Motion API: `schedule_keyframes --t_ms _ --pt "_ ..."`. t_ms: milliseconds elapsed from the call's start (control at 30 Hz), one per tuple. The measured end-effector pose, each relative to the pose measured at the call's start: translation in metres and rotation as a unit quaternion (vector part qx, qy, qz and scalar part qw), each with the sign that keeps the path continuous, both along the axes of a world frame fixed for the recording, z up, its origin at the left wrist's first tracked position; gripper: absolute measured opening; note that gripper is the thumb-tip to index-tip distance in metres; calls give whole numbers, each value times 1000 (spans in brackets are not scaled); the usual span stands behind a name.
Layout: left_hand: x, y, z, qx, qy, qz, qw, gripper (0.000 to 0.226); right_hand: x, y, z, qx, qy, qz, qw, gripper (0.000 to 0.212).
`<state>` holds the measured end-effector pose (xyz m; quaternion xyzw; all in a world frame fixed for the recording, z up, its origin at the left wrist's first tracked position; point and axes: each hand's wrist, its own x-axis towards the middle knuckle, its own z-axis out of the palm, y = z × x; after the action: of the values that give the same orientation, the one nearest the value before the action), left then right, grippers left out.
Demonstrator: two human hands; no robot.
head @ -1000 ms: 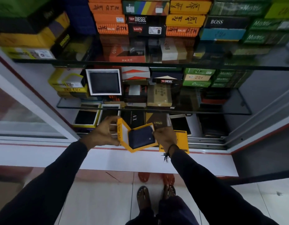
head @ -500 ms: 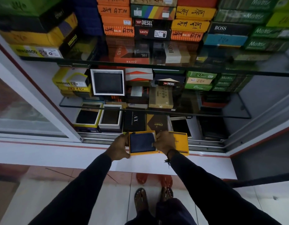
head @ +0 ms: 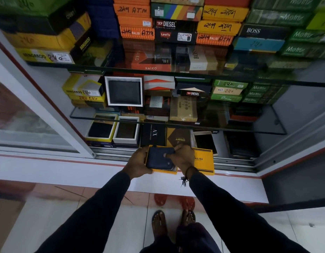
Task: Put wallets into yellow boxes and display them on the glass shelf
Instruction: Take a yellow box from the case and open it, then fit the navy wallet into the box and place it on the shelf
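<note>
Yellow box [head: 173,171] mostly under wallet [head: 159,157]

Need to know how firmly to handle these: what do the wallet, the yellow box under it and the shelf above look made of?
Wallet: looks like dark navy leather or faux leather, matte, soft rounded edges; which one is unclear. Yellow box: likely rigid cardboard, flat matte printed sides, crisp corners. Shelf: clear glass, boxes visible through it, bright thin edge.

The person wore long dark sleeves [head: 96,212], a black tasselled thread band [head: 187,172] just above the right cuff, and dark sandals [head: 159,223].
</note>
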<state>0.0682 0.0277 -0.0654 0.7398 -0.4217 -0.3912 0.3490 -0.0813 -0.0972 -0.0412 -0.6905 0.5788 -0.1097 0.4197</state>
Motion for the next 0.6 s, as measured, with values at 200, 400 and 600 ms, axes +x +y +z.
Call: schedule_keyframes --t_ms 200,400,600 --pt "10 1 9 -12 61 -2 998 100 -20 -19 13 207 -248 -84 943 23" --pt "14 -2 42 -33 176 -12 984 79 -57 -37 35 352 -281 -21 892 43" --pt "8 0 46 -47 271 -5 961 80 -71 -34 38 398 -339 -20 852 54"
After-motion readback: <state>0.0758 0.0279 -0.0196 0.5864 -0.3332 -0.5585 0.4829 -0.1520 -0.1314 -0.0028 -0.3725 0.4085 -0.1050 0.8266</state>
